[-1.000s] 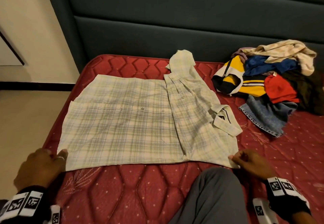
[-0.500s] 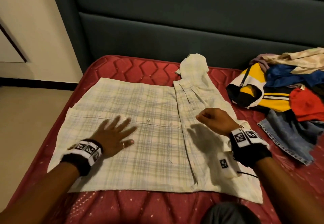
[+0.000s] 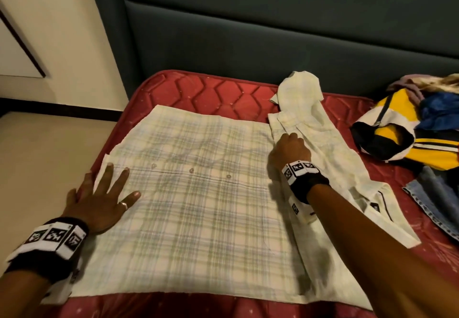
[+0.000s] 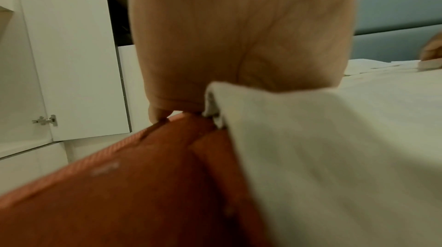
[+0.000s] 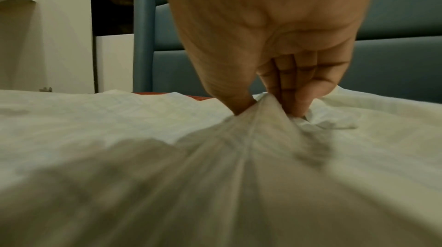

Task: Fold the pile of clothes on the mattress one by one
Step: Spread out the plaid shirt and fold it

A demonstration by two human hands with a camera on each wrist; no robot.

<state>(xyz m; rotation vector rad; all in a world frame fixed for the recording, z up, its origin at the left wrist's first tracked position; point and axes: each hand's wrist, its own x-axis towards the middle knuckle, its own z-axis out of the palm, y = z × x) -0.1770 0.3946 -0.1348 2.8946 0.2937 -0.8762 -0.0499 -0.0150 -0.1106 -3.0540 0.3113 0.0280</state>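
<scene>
A pale plaid shirt [image 3: 198, 205] lies spread flat on the red mattress [image 3: 211, 89], its right side folded over in a long strip with the sleeve [image 3: 300, 91] at the far end. My left hand [image 3: 109, 188] lies flat with spread fingers on the shirt's left edge. In the left wrist view the left hand [image 4: 239, 43] meets the shirt's corner [image 4: 239, 111] at the mattress edge. My right hand [image 3: 289, 143] pinches the folded strip near the sleeve. The right wrist view shows the right hand [image 5: 260, 103] with thumb and fingers squeezing a raised ridge of the shirt [image 5: 239, 156].
A pile of unfolded clothes [image 3: 422, 138], yellow, blue and black, sits at the mattress's right side, with jeans [image 3: 437, 198] in front of it. A padded dark headboard [image 3: 273, 44] runs behind. The floor [image 3: 49, 156] drops away left of the mattress.
My left hand slid left from the shirt's middle to its left edge. My right hand moved farther along the folded strip toward the sleeve and pinched the cloth.
</scene>
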